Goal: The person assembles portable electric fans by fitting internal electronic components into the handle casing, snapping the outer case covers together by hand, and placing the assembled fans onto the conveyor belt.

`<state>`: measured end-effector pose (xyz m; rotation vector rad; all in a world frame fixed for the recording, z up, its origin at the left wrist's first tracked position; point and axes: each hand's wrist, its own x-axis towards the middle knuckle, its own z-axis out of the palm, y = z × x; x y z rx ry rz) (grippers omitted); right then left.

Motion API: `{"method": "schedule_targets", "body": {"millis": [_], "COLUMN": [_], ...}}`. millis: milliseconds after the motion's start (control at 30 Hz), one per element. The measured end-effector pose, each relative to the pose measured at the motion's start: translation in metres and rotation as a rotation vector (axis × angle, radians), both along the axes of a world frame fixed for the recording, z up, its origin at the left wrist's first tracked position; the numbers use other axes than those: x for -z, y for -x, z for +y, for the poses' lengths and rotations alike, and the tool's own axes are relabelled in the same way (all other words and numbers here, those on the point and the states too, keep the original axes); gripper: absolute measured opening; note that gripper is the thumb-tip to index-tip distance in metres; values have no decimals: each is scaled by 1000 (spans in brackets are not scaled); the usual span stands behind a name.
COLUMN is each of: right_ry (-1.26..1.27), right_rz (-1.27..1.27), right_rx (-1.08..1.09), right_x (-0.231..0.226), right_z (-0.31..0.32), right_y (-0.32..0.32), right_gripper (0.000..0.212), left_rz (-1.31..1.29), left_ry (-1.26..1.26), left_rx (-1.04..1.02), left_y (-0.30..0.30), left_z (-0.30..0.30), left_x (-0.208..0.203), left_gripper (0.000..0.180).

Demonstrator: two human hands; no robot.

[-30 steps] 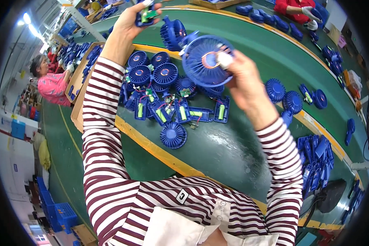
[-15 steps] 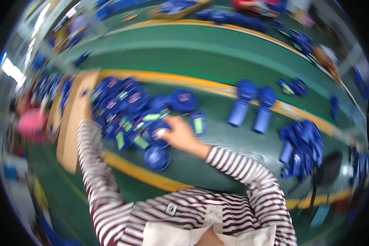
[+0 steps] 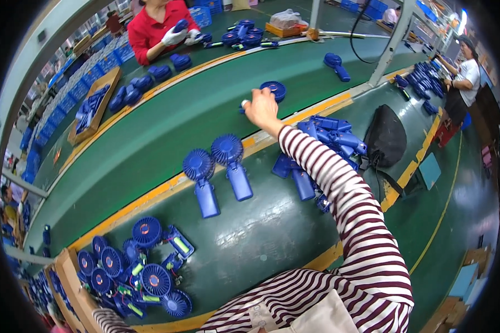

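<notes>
My right hand (image 3: 261,110) reaches over the green belt, its fingers closed round a blue handheld fan (image 3: 274,90). The fan's round head shows beyond the fingers, and the hand covers much of the rest. Of my left arm only the striped sleeve (image 3: 110,320) shows at the lower left, beside the cardboard box (image 3: 75,283); that hand is out of sight. Near the sleeve lies a pile of opened blue fans (image 3: 112,262), several with green battery cells exposed. Two whole blue fans (image 3: 204,191) lie side by side on the bench below the belt.
A heap of blue handle shells (image 3: 333,136) and a black bag (image 3: 386,136) lie under and beside my right forearm. Another fan (image 3: 336,66) rests on the belt near a metal post (image 3: 391,47). Across the belt, a person in red (image 3: 161,28) handles a blue part with gloved hands.
My view has swung to the right. My right hand has left the pile of opened fans and reached out to the fan on the belt. My left hand has passed out of sight.
</notes>
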<state>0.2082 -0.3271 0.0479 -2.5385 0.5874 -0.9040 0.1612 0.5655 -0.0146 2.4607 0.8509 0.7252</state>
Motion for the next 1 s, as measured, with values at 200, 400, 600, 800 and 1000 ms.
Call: {"method": "schedule_targets", "body": {"millis": [200,400,600,800,1000], "right_ry": [-177,-491,-518,-477,-429], "right_rz": [243,298,153,-288,-595], "right_rx": [460,444,300,105,-152], "right_x": [34,19,14,-18,-90], "right_z": [-80,-97,-100,-68,-13], "right_y": [-58,-57,-32,8,92], "right_gripper": [61,94,64,59,68], "left_rz": [-96,-127,-249,-443,-327], "left_ry": [-121,-241,-344,-321,342], "left_rx": [196,391,455,462,1220], "left_y": [-89,-149,-133,-64,71], "left_z": [-99,-137,-105,-196,-480], "left_x": [-26,-34,-62,-117,-224], "left_gripper": [24,23,23,26,42]}}
